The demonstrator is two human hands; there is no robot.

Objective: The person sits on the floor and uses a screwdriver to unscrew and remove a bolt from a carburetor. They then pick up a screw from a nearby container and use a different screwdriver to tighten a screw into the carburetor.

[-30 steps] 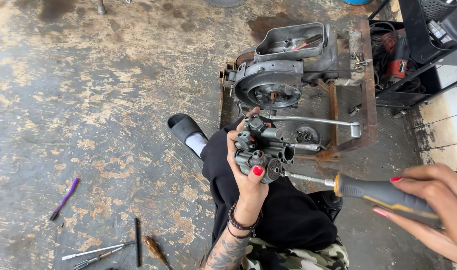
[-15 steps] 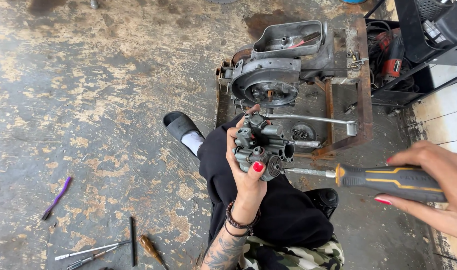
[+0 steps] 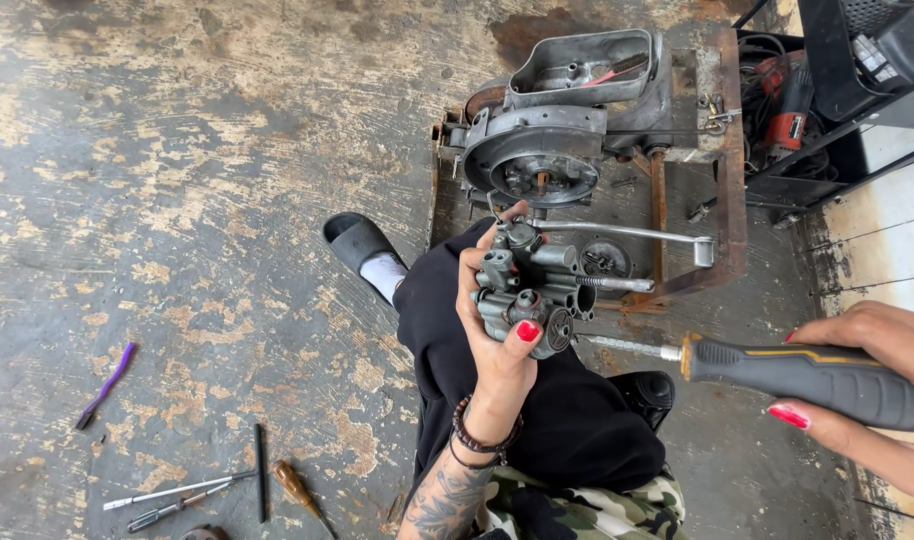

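Left hand (image 3: 497, 330) closed around a grey carburetor (image 3: 533, 290), thumb pressed on its lower face, fingers wrapped behind; held up over the lap, just in front of the engine (image 3: 567, 130). Right hand (image 3: 877, 385) clenched on the black-and-yellow handle of a screwdriver (image 3: 777, 370), to the right of the carburetor. Shaft lies near level; its tip meets the carburetor's lower right side, exact contact too small to tell.

Engine sits on a rusty metal stand (image 3: 727, 150) beyond the carburetor, its round opening facing the camera. A chrome lever (image 3: 637, 235) runs right from behind the carburetor.

On the floor (image 3: 177, 200), well left of the carburetor: a purple tool (image 3: 105, 385), and lower down a few slim tools (image 3: 212, 490) grouped together.
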